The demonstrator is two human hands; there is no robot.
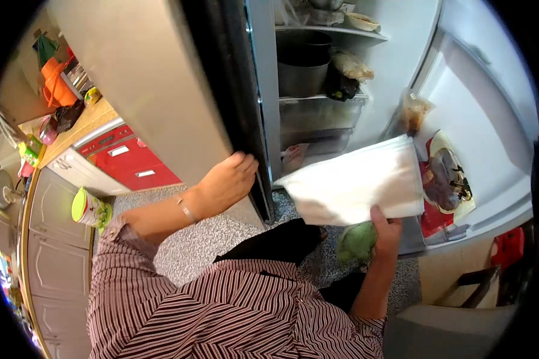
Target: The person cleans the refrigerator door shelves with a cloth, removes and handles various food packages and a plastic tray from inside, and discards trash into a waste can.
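Note:
My left hand (229,182) has its fingers curled over the edge of the beige fridge door (156,78), beside the black seal. My right hand (387,234) grips a flat white packet (359,182) by its lower edge, thumb on top. Whether the packet is folded cloth or a soft bag, I cannot tell. Just below it, against the right hand, hangs a green bundle (356,242) that looks wrapped in thin plastic. Behind the packet stands the opened fridge, its inner wall (395,48) lit, with part of a lower drawer hidden.
A dark pot (304,69) and a bagged item (352,66) share a fridge shelf; a bowl (362,22) sits above. Door bins at right hold several packages (446,179). At left are a bin (91,208), red drawers (129,157) and a counter (102,113) with an orange jug (58,84).

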